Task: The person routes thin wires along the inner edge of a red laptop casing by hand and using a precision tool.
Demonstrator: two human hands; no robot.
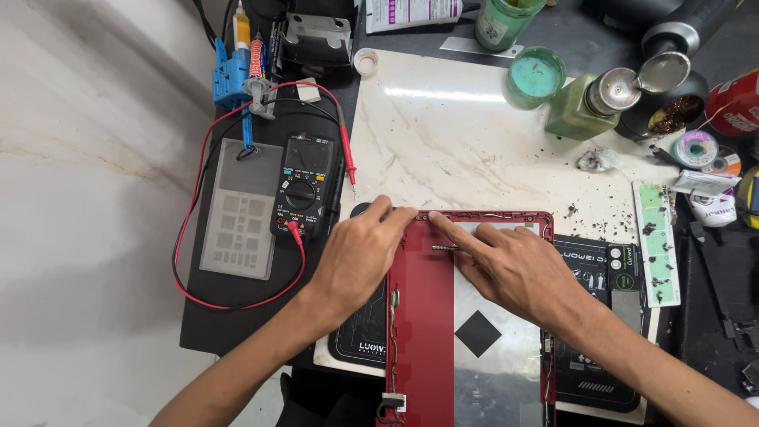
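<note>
While both hands press at the top edge of the red cover (421,316), the work looks to be at the stage of seating or freeing something along that rim; the cover lies open-side up in the lower middle of the frame, a silver sheet (494,348) with a black diamond filling its right part, and it rests on a black mat (589,364) over a marble slab (443,134). The left hand (360,257) is loosely curled, fingertips on the upper left corner of the cover, gripping nothing; the right hand (514,265) is mostly closed with the forefinger stretched out, its tip touching the top rim near the middle, a small screw-like piece (443,248) just below it. My judgement: the next move calls for light, steady pressure along the thin rim, since the frame could flex.

Left of the hands lies a black multimeter (303,186) with red leads (190,237) looping round it, beside a grey stencil plate (237,207); at the right edge sits a green-white strip (658,241); farther up, a green bottle (589,103), a green lid (536,75) and a blue holder (231,79) at upper left stand on the tabletop (205,316).
</note>
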